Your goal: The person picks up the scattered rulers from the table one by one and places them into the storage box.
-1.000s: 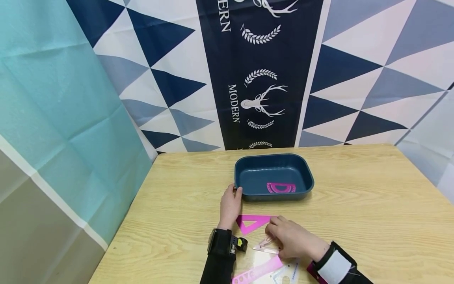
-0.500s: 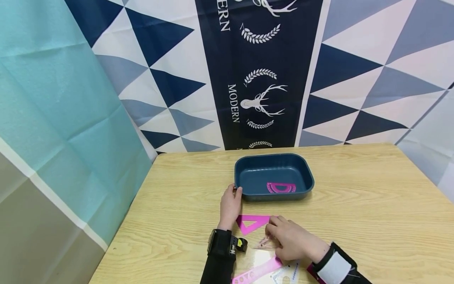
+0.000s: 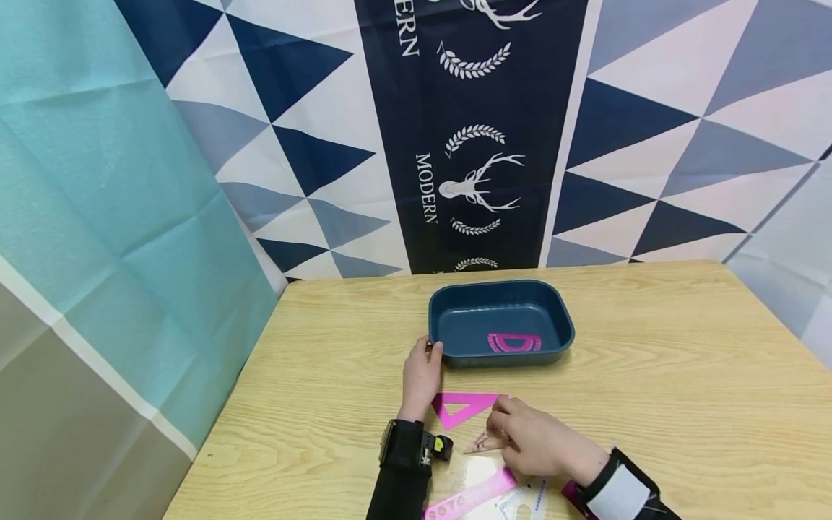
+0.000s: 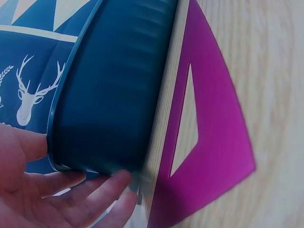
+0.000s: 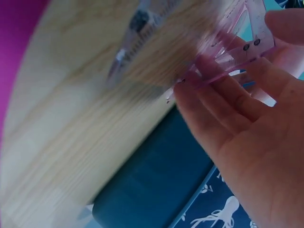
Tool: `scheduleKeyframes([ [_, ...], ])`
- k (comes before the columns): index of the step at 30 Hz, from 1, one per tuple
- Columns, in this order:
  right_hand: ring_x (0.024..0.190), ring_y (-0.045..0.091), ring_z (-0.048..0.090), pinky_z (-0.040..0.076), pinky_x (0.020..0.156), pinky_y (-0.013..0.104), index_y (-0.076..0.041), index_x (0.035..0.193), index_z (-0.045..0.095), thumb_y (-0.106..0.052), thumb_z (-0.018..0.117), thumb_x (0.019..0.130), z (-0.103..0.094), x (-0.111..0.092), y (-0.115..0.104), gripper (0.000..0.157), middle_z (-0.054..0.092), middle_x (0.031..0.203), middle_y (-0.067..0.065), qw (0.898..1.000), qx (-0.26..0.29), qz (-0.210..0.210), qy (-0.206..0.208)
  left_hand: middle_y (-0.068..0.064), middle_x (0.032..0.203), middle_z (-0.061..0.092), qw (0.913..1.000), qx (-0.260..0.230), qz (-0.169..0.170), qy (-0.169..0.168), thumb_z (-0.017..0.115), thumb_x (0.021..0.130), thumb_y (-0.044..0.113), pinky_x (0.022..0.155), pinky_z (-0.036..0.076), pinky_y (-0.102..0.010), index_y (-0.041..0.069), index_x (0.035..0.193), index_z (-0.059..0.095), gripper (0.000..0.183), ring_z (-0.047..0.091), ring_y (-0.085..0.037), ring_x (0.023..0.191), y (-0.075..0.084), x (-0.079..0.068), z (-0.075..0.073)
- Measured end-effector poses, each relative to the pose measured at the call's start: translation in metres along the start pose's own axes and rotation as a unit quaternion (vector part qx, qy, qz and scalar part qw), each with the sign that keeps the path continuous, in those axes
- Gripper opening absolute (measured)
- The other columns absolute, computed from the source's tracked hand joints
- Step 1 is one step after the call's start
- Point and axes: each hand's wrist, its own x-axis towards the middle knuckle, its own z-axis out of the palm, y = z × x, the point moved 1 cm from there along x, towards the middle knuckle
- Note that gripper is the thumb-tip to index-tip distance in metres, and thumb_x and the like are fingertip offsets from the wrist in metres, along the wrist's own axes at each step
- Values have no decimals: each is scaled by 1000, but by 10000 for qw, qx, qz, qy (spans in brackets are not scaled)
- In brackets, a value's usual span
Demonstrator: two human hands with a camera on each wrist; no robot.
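Note:
My left hand (image 3: 421, 379) holds the left end of a dark blue plastic tray (image 3: 448, 359); the left wrist view has the thumb at the rim and the fingers about the end wall. Inside the tray lies a pink protractor (image 3: 494, 343). Between thumb and fingers, my right hand (image 3: 542, 440) pinches a clear pinkish set square (image 5: 232, 59), tilted up from the table. A bright pink set square (image 3: 461, 417) lies flat in front of the tray. Nearer me are a pink ruler with cut-out shapes (image 3: 471, 498) and a clear template with blue markings (image 3: 536, 498), partly hidden.
The wooden table (image 3: 325, 404) reaches back to a patterned cloth (image 3: 481, 108). A turquoise and grey cloth (image 3: 143, 217) hangs along the left edge. A blurred clear piece with printed markings (image 5: 137, 33) shows in the right wrist view.
The clear pinkish set square has tilted up from the table in my right hand, which has lifted very slightly. My left hand and the tray stay as they were.

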Motion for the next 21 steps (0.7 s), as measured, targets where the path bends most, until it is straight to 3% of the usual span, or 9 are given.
scheduleKeyframes([
  [3,94,17,55,49,82,35,-8,101,65,-8,58,74,1,-2,-1,29,56,105,3,9999,-91,-43,76,-16,113,60,10000,-12,-26,7,46,96,23,86,48,-41,0,123,52,37,59,-28,103,-1,0,0],
  [8,109,28,54,45,91,44,-6,107,65,-10,55,81,1,-4,-1,28,57,117,12,9998,-138,13,137,-16,114,59,10000,-54,4,4,45,96,27,86,47,-42,0,124,52,39,58,-29,104,-2,-1,1],
  [15,108,25,56,45,92,41,-9,104,66,-13,52,90,2,-3,2,21,60,111,6,9984,-255,-239,455,-15,112,60,9999,-104,47,-35,45,96,25,84,48,-41,0,122,53,37,59,-28,102,-4,-1,1],
  [21,96,19,60,50,84,35,-12,102,66,-10,55,89,-2,0,4,17,62,102,0,9912,-378,-717,1045,-16,114,59,9999,-102,47,-58,44,97,26,85,48,-41,0,124,51,39,58,-29,104,-3,-1,0],
])
